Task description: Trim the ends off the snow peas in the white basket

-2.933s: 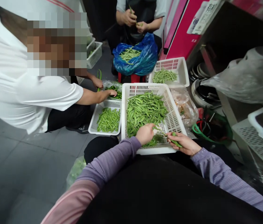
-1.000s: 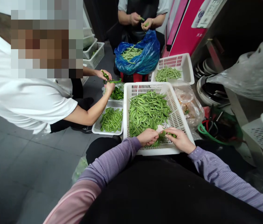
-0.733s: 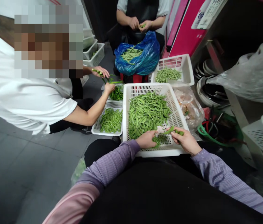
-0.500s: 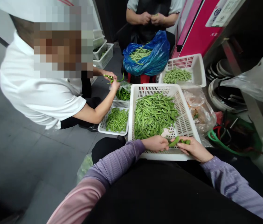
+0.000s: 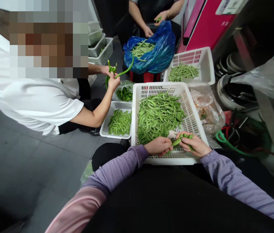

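Note:
Over the near side of a large white basket (image 5: pixel 137 85), my two hands meet at a green snow pea pod (image 5: pixel 176 141). My right hand (image 5: pixel 196 145) is closed around several pods, this one jutting out towards the left. The fingers of my left hand (image 5: pixel 158 145) are pinched at the pod's left tip. Behind them, a heap of snow peas (image 5: pixel 157 116) covers much of the basket floor, and a small pale patch shows beside my right fingers.
A co-worker in white (image 5: pixel 61 106) holds long green beans at the left, beside a smaller basket (image 5: pixel 105 129) of cut pieces. Another person sits behind a blue bag (image 5: pixel 163 48) of beans. A white basket (image 5: pixel 206 64), plastic bag (image 5: pixel 211 113) and green-rimmed container (image 5: pixel 226 147) stand right.
My hands have shifted slightly left and up, still on pods. The seated person's hands have parted, one lowering to the blue bag. The co-worker's hands hold a longer bean.

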The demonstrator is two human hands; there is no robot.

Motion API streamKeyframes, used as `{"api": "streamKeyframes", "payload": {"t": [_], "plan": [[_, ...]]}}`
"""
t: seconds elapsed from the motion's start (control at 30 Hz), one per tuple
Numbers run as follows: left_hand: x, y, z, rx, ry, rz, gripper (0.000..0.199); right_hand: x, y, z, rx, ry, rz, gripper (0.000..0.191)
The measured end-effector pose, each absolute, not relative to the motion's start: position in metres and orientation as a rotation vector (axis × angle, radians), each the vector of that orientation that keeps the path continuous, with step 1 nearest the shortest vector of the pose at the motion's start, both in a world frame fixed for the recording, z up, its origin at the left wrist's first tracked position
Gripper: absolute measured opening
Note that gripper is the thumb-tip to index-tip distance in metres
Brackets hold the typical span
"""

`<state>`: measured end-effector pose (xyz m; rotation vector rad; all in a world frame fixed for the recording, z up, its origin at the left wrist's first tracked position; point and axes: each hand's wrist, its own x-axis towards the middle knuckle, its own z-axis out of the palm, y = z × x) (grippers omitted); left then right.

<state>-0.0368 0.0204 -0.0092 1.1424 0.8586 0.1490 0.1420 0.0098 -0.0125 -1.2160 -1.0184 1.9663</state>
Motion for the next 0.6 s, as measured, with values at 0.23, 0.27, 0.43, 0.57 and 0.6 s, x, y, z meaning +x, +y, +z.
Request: {"api": "streamKeyframes", "payload": {"t": [0.23,0.27,0.43,0.57,0.6], "plan": [[-0.044,0.021,0.0,1.139,0.618,0.12,0.013,0.157,0.005,-0.02,-1.183,-0.932,2.033,0.041],[-0.045,0.02,0.002,1.126,0.547,0.078,0.014,0.157,0.003,-0.023,-1.167,-0.904,2.09,0.046],[-0.048,0.015,0.006,1.213,0.466,-0.075,0.015,0.144,-0.005,-0.034,-1.184,-1.048,2.488,0.048],[-0.044,0.014,-0.003,1.433,0.706,0.109,0.013,0.135,-0.007,-0.026,-1.281,-1.176,2.358,0.042],[-0.042,0.015,-0.006,1.476,0.792,0.195,0.014,0.133,-0.007,-0.022,-1.339,-1.24,2.228,0.039]]}}
